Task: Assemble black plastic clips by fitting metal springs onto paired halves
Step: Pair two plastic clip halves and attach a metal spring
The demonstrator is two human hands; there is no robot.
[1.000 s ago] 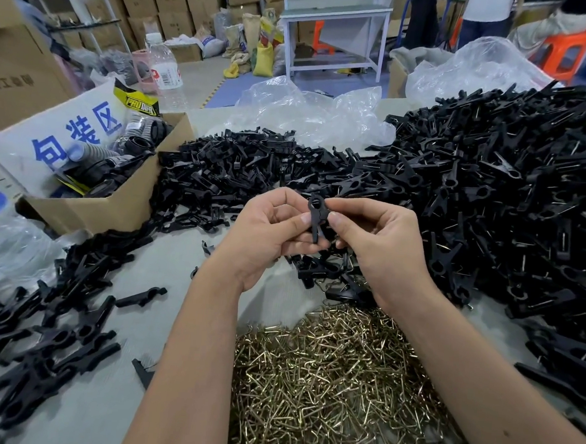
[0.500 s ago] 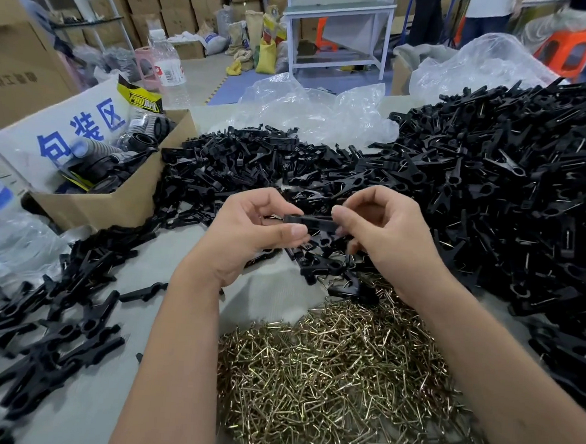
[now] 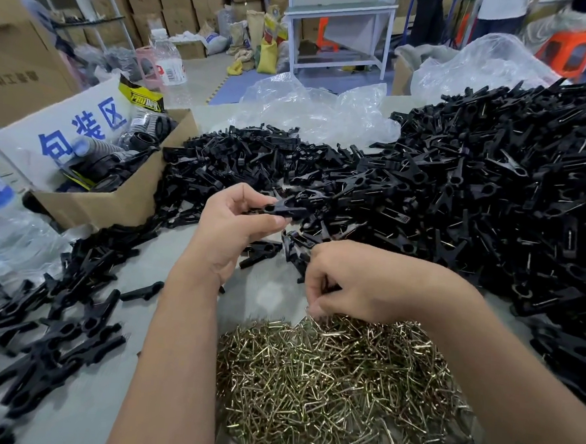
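My left hand [image 3: 229,225] pinches a pair of black plastic clip halves [image 3: 287,209], held level above the table. My right hand [image 3: 359,287] is lower, knuckles up, its curled fingertips pinching into the far edge of the pile of brass-coloured metal springs [image 3: 336,385]. The spring between the fingertips is mostly hidden by the fingers. Loose black clip halves [image 3: 254,161] lie heaped just beyond both hands.
A huge heap of spring-fitted black clips [image 3: 509,200] fills the right side. More black clips [image 3: 48,323] lie at the left. A cardboard box [image 3: 121,204] with a blue-lettered sign stands at the back left, with clear plastic bags [image 3: 319,110] behind the piles.
My right hand let go of the clip halves and dropped to the spring pile. My left hand keeps the halves, now lying level instead of upright.
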